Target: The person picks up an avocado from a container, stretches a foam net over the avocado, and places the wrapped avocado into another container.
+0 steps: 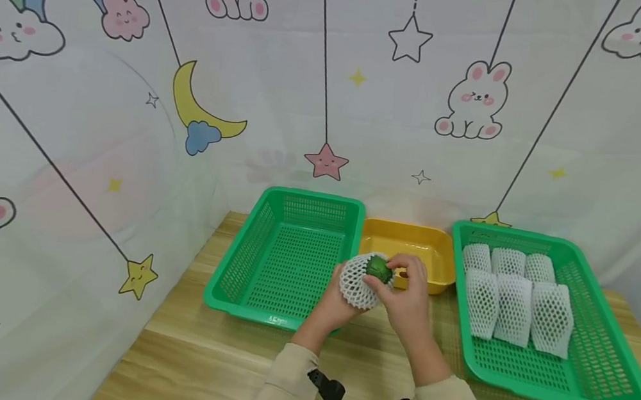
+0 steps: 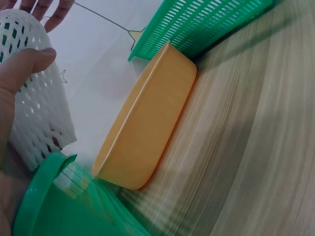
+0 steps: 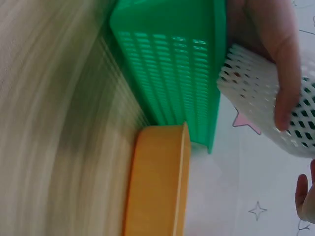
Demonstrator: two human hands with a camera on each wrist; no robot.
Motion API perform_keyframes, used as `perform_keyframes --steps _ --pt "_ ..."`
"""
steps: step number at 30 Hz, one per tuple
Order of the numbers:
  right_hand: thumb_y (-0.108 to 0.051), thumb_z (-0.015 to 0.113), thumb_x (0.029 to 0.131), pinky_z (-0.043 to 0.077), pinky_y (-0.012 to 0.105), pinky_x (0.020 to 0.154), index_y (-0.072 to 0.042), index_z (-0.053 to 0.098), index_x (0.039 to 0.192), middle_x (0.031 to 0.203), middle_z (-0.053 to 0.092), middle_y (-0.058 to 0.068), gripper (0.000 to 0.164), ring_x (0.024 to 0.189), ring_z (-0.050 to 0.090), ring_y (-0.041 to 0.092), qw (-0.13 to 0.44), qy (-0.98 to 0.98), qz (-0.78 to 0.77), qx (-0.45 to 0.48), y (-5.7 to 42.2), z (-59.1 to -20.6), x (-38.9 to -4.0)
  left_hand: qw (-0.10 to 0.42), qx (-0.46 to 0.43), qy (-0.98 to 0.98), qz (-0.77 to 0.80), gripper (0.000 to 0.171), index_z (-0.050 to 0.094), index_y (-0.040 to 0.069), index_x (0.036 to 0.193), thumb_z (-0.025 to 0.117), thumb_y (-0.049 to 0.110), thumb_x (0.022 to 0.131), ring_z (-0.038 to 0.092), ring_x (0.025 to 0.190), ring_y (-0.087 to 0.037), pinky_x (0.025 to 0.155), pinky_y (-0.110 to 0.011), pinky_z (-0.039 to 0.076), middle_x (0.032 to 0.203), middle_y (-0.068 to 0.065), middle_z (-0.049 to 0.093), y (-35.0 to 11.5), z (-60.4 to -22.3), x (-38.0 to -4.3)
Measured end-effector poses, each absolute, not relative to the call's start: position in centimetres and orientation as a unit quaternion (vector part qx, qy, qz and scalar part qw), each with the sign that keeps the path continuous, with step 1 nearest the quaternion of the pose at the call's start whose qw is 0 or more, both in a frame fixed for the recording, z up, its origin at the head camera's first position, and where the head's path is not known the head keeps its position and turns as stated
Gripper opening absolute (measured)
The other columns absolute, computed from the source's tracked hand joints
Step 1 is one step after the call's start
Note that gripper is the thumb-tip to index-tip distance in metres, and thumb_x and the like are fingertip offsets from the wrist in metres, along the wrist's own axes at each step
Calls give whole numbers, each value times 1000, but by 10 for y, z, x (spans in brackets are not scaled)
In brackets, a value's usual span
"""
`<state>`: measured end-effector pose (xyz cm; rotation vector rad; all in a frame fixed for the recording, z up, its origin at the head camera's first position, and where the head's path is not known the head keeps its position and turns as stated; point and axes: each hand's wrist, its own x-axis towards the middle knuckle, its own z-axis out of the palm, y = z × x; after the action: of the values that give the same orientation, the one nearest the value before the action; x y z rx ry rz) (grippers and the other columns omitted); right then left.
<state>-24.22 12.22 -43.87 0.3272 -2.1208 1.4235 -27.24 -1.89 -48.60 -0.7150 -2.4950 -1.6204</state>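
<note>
A white foam fruit net (image 1: 357, 282) lies in my left hand (image 1: 335, 303), which holds it from behind over the near right part of the left basket. A dark green, round fruit (image 1: 379, 269) shows at the net's opening. My right hand (image 1: 408, 302) has its thumb and index finger at opposite sides of the fruit, pinching it. In the left wrist view, the left thumb (image 2: 37, 61) lies across the foam net, and green shows through its upper holes. The right wrist view also has green behind the mesh of the net (image 3: 266, 93). The fruit's lower part is hidden.
The left green basket (image 1: 308, 269) has a bare slotted floor. A yellow basin (image 1: 437, 253) stands between it and the right green basket (image 1: 557, 390). Several white foam-netted pieces (image 1: 513, 302) lie in two rows in the right basket. A printed curtain (image 1: 284, 93) hangs behind the wooden table (image 1: 182, 367).
</note>
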Motion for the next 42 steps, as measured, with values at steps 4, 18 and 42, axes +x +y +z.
perform_keyframes --steps 4,18,42 --pt "8 79 65 34 28 72 3 54 81 97 56 18 30 91 47 18 359 -734 564 118 113 -445 -244 16 -220 -802 -555 75 34 7 138 76 18 77 39 116 -25 94 -42 39 132 -12 38 -16 -485 -272" --pt "-29 77 75 40 38 90 -5 63 107 125 48 18 43 115 43 33 311 -786 488 219 130 -454 -233 -18 -203 -719 -664 78 33 9 135 79 7 73 47 113 -22 91 -36 43 128 -8 46 -15 -488 -275" --pt "-41 84 61 32 54 90 -15 56 123 121 54 5 73 112 45 29 117 -953 58 274 214 -377 -184 -18 -347 -874 -339 85 32 20 137 80 41 69 55 91 -11 76 -25 47 115 -1 54 21 -428 -228"
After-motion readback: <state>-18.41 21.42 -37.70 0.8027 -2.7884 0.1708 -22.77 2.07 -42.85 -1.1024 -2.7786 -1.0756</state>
